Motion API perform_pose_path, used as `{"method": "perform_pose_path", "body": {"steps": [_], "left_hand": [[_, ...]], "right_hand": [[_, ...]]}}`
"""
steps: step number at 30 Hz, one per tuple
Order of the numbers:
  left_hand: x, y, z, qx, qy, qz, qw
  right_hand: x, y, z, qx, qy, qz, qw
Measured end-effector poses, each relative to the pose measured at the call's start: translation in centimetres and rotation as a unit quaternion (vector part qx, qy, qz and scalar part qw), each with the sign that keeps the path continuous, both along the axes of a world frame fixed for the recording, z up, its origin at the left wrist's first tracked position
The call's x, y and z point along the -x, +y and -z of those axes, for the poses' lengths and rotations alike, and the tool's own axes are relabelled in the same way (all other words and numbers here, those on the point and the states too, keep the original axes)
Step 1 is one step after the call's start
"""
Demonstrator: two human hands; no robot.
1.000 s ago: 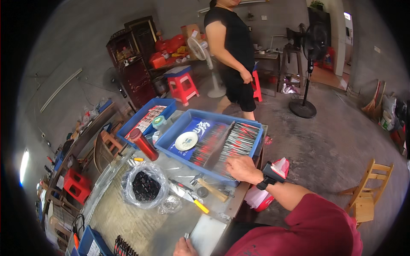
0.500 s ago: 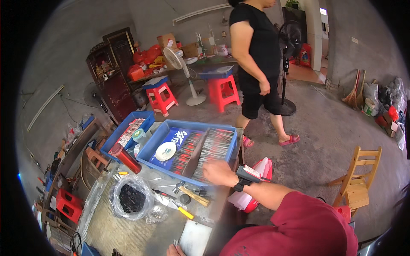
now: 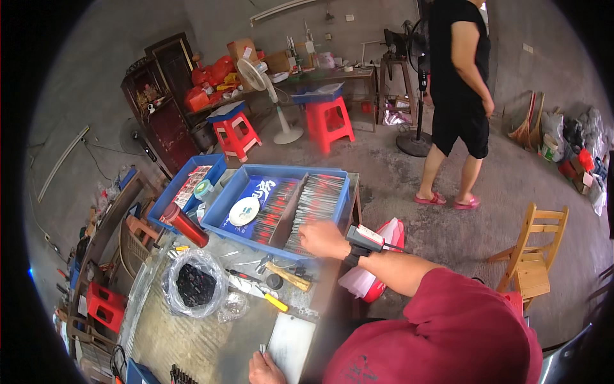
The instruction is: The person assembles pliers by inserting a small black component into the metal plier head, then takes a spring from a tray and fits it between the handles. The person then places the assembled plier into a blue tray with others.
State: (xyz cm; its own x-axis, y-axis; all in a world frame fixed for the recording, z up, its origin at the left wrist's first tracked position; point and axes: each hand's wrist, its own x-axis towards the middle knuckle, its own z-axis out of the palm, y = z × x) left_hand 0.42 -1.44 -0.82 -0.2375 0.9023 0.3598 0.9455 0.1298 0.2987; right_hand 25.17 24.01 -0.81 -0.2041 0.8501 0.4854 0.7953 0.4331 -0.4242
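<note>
My right hand [image 3: 325,239] reaches to the front right of a blue tray [image 3: 211,221], fingers curled down at the near end of a row of slender metal rods [image 3: 318,201]. Whatever its fingertips may hold is hidden. Left of a divider in that tray lie more thin pieces with red parts [image 3: 274,211], beside a white round dish [image 3: 244,211] on a blue printed sheet. At the lower edge my left hand [image 3: 265,369] is closed, with the end of a small metal piece [image 3: 262,348] showing at its fingers. It rests beside a white board [image 3: 291,342].
On the table are a plastic-lined container [image 3: 194,281] of dark pieces, a hammer [image 3: 288,276], a yellow-handled knife [image 3: 276,302] and a red flask [image 3: 185,225]. A person in black [image 3: 459,83] stands beyond, near a black fan [image 3: 419,83]. A wooden chair [image 3: 534,256] is at right.
The person in black has walked to the right. My view has shifted slightly, and more of my left hand shows. My right hand stays at the tray's front right part.
</note>
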Motion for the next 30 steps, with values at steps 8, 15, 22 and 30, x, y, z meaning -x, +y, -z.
{"method": "perform_pose_path", "body": {"steps": [8,15,22,30], "left_hand": [[-0.1,0.1,0.0,-0.009,-0.023,0.000,1.000],[0.1,0.2,0.2,0.007,-0.022,-0.010,1.000],[0.1,0.1,0.1,0.006,-0.014,-0.008,1.000],[0.0,0.0,-0.1,0.023,-0.023,-0.021,0.999]], "right_hand": [[-0.2,0.1,-0.4,0.030,-0.051,-0.011,0.998],[-0.1,0.2,-1.0,0.101,-0.114,-0.011,0.988],[0.0,0.0,-2.4,0.139,-0.185,-0.042,0.972],[-0.2,0.1,-2.7,0.167,-0.175,-0.083,0.967]]}}
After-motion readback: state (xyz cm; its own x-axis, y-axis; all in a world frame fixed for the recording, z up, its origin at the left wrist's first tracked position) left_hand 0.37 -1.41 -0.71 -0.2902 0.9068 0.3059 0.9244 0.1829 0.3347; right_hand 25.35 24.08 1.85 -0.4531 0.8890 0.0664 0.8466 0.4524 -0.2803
